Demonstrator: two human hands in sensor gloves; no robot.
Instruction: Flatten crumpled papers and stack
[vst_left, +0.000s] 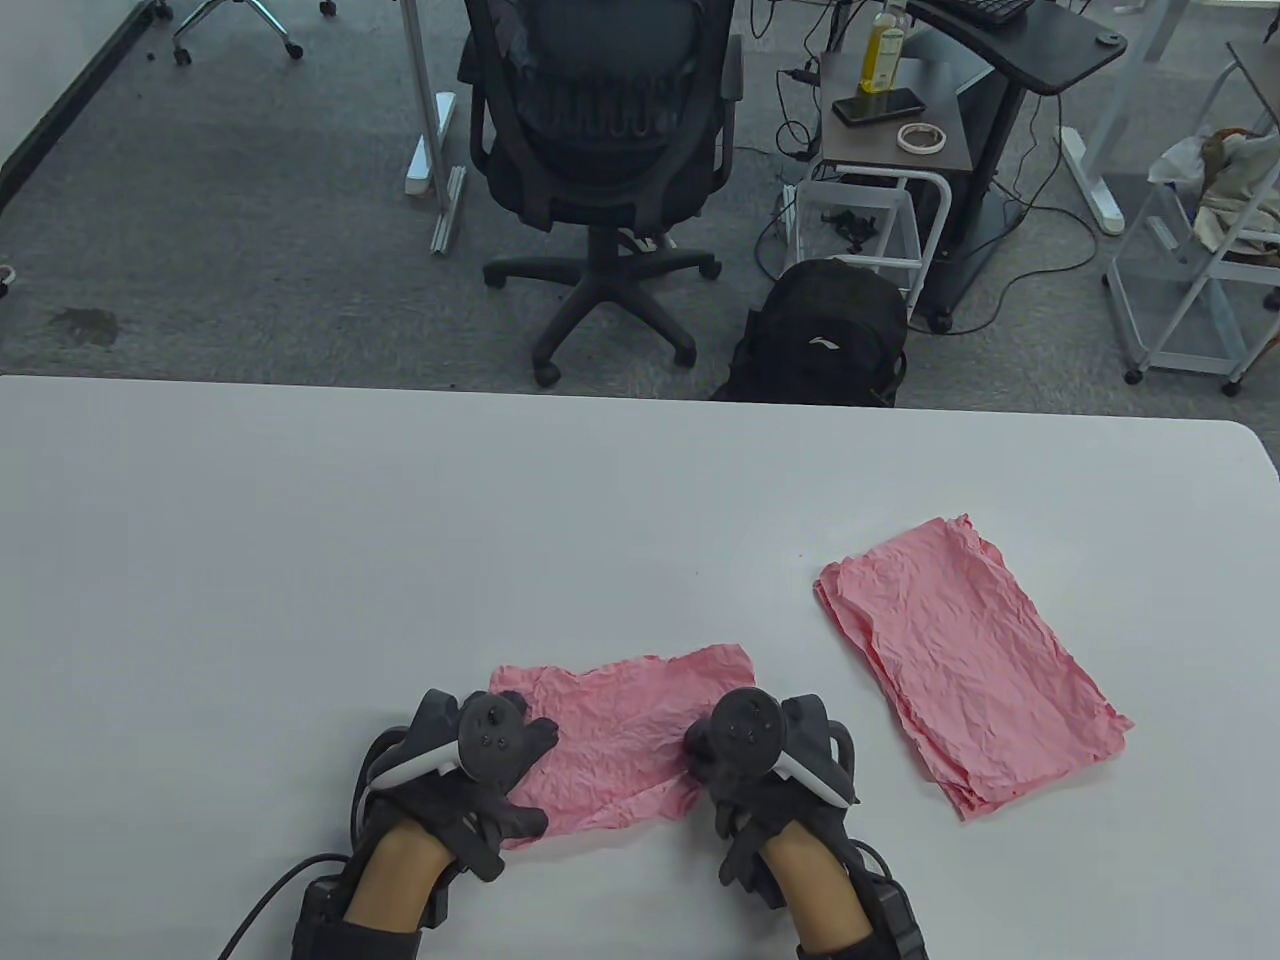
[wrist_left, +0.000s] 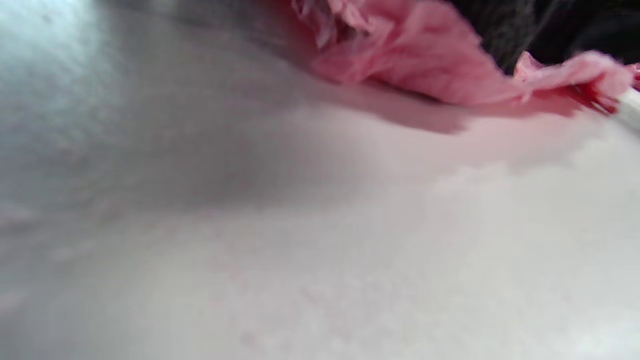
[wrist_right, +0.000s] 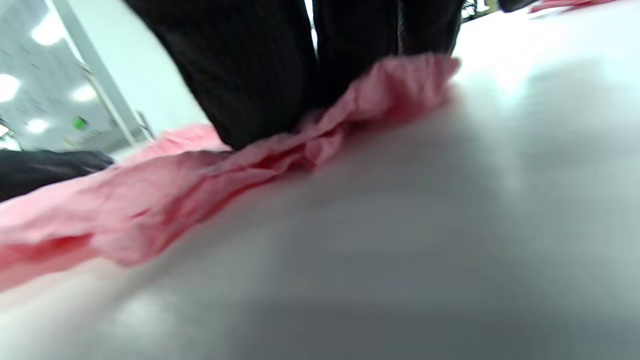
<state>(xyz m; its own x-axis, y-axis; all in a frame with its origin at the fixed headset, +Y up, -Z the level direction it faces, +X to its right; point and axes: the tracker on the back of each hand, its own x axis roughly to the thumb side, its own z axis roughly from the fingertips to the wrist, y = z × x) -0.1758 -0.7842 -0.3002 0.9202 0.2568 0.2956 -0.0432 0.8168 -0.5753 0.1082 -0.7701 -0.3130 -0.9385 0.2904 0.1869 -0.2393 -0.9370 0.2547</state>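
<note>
Loose paper: a pink crumpled sheet (vst_left: 625, 735) lies spread out near the desk's near edge, a little right of its middle, still creased all over; its right border ruffles up off the surface (plain in the right wrist view (wrist_right: 310, 145)).
Left hand: the left hand (vst_left: 480, 775) rests on the sheet's left end, fingers spread, palm down on the paper; it grips nothing.
Right hand: the right hand (vst_left: 750, 775) sits at the sheet's right end, and its gloved fingertips (wrist_right: 250, 75) press down on the paper's edge; fingers lie fairly close together, holding nothing.
Stack: a pile of flattened pink sheets (vst_left: 970, 665) lies toward the desk's right edge, well apart from the loose sheet, turned at a slant, its layered edges showing along the left side.
Desk: the white desk (vst_left: 400, 540) carries only these papers and the hands.
Beyond the far edge: a black office chair (vst_left: 605, 150) and a black backpack (vst_left: 820, 335) stand on the grey carpet.
</note>
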